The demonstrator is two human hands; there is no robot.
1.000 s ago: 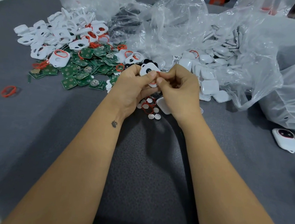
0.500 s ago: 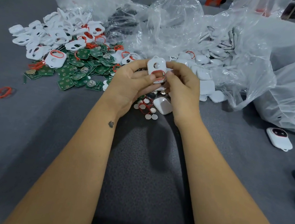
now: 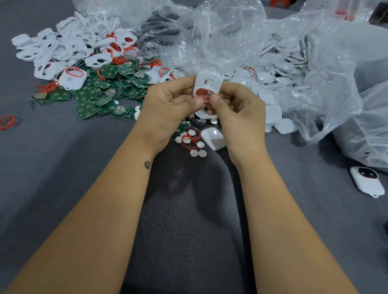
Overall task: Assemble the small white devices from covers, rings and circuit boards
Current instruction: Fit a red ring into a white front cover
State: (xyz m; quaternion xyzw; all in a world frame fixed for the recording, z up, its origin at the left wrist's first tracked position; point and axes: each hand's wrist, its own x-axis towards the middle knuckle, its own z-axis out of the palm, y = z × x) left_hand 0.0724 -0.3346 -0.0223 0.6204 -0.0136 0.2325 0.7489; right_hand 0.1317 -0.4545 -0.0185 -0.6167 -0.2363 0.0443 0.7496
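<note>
Both hands hold one white cover upright above the grey table, its round hole on top and a red ring in its lower opening. My left hand grips the cover's left side. My right hand grips the right side, with thumb and fingertip pinching at the red ring. Green circuit boards lie in a heap to the left, beside a pile of white covers, some with red rings. Small white discs and a loose red ring lie under my hands.
Clear plastic bags of white back shells fill the back and right. One white shell lies under my wrists. An assembled device sits at the right, more at the right edge. A stray red ring lies far left.
The cover has been turned upright and raised between my hands, its holes now facing me. My right thumb and fingertip have moved onto the red ring at its lower opening.
</note>
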